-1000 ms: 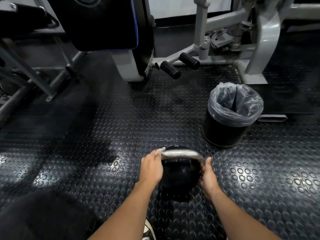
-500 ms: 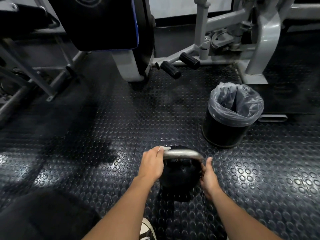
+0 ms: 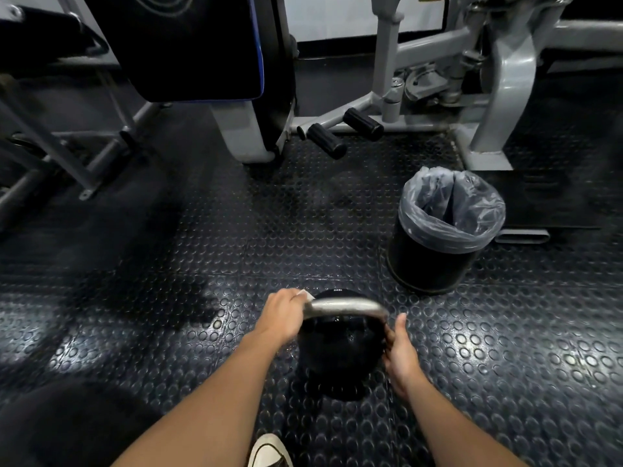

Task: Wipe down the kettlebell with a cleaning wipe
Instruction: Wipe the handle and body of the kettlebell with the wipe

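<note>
A black kettlebell with a bare steel handle stands on the studded rubber floor, low in the middle of the head view. My left hand grips the left end of the handle with a white cleaning wipe wrapped under its fingers; only a corner of the wipe shows. My right hand holds the right side of the kettlebell's body, thumb pointing up beside the handle's right end.
A black bin lined with a clear bag stands just behind and right of the kettlebell. Grey gym machine frames, two black foot rollers and a black pad fill the back. My shoe is near the bottom edge.
My left hand with the wipe has slid slightly down and left along the handle's left end. My right hand and the kettlebell stay where they were.
</note>
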Tool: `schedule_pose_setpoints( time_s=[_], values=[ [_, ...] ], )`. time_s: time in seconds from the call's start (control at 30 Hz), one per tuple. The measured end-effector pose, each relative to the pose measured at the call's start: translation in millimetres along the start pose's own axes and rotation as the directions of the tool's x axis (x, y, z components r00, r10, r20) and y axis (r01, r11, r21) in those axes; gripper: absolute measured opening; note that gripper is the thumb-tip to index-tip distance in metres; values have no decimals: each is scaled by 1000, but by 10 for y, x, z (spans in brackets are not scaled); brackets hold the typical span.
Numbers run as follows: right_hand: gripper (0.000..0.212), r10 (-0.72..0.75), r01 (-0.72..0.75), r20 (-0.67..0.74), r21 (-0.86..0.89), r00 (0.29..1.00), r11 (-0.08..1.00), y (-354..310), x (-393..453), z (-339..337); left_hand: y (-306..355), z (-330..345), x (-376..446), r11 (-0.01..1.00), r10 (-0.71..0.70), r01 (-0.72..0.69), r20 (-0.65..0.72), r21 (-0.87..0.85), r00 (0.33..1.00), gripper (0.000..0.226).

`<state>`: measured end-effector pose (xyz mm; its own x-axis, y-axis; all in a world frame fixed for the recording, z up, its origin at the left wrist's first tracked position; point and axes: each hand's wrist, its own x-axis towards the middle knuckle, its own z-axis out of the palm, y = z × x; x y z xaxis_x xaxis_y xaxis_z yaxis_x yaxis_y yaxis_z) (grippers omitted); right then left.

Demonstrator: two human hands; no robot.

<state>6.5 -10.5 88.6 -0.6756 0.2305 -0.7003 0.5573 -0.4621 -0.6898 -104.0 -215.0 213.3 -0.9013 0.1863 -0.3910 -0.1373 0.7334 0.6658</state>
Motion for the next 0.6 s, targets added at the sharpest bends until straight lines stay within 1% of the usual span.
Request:
schedule_pose_setpoints(
  time_s=[0.07,0.13,0.27,0.37,0.43,0.53,0.6],
  values=[
    [96,5,-5,-9,6,1000,1000,-8,-17,1,32,-14,-28,1000,15,-15,3,2,1000,41],
    [93,-5,5,-6,19,1000,1000,-29,-44,12,-12,42,-85,1000,21,-22,-40,-11,999,42],
    [81,-30,30,-18,7,999,1000,-54,-74,45,-101,151,-165,1000,28,-27,-104,5,994,42],
    [95,-16,16,-23,-6,1000,1000,-64,-84,46,-59,121,-148,1000,-3,5,-104,20,995,40],
    [96,-8,8,-11,13,1000,1000,-94,-118,65,-35,132,-205,999,9,-4,-118,46,993,40],
    [82,-12,13,-29,30,999,999,-104,-136,76,-57,251,-359,997,37,-23,-186,76,982,43],
    [68,-23,24,-19,37,1000,999,-83,-143,72,-43,320,-435,998,12,3,-243,62,970,43]
  ],
)
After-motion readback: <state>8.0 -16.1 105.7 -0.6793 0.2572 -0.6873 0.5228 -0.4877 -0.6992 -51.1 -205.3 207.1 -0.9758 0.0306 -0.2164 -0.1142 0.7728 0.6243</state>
